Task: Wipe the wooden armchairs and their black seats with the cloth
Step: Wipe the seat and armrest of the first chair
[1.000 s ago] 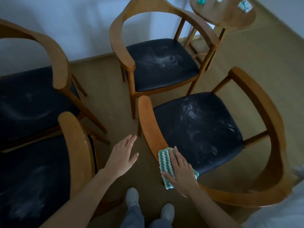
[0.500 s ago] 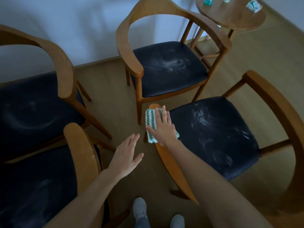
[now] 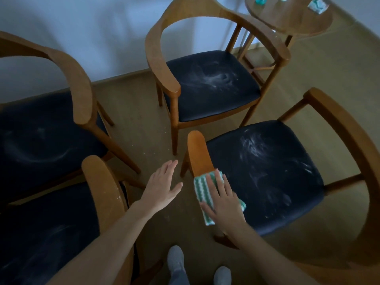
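Several wooden armchairs with dusty black seats stand around me. The near right armchair (image 3: pixel 349 136) has a left armrest (image 3: pixel 198 153) and a black seat (image 3: pixel 265 173) streaked with white dust. A green-and-white striped cloth (image 3: pixel 200 190) lies over that armrest. My right hand (image 3: pixel 223 200) presses flat on the cloth with straight fingers. My left hand (image 3: pixel 162 187) hovers open over the floor between the chairs, holding nothing. The far armchair (image 3: pixel 162 50) has a dusty seat (image 3: pixel 209 83) too.
Two more armchairs stand at the left, one far (image 3: pixel 80 79) and one near (image 3: pixel 102 192). A small round wooden table (image 3: pixel 292 23) with small items stands at the back right. My feet in grey socks (image 3: pixel 176 260) are on the tan floor (image 3: pixel 135 124). A white wall runs behind.
My right hand slid the cloth forward to the armrest's tip, then back toward me along the armrest. My left hand stayed hovering in about the same place.
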Available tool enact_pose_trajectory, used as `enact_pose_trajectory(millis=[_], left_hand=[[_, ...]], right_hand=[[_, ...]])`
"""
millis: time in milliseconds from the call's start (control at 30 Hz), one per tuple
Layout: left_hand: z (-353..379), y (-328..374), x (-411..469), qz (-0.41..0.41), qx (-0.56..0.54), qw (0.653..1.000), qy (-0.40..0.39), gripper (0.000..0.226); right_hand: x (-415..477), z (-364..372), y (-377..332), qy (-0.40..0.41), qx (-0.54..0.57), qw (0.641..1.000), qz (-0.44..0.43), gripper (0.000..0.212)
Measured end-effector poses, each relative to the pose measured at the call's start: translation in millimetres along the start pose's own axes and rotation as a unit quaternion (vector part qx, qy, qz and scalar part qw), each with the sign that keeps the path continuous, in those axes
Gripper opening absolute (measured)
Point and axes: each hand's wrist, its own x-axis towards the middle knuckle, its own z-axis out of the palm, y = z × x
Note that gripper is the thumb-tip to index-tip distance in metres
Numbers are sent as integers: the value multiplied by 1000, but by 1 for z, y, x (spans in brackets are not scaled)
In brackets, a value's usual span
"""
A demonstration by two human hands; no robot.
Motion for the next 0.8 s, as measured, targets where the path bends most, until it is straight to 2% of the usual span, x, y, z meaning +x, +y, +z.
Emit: enact_pose_trajectory(millis=[100, 167, 267, 433, 600, 800], left_hand=[[3, 1, -2, -5, 4, 1000, 0, 69], [4, -1, -4, -8, -2, 1000, 0, 69], [3, -6, -7, -14, -14, 1000, -3, 69], [0, -14, -14, -32, -18, 999, 0, 68], [-10, -13, -14, -48, -36, 998, 13, 68], [-15, -2, -5, -27, -84, 996, 31, 64]], right_hand=[[-19, 10, 10, -11, -11, 999, 38, 71], [-12, 2, 7, -8, 5, 1000, 27, 75], [21, -6, -3, 6, 30, 1000, -5, 79], [96, -37, -31, 11, 39, 999, 28, 72], [151, -61, -35, -10, 45, 999, 23, 72], [135, -58, -35, -1, 60, 998, 0, 73]])
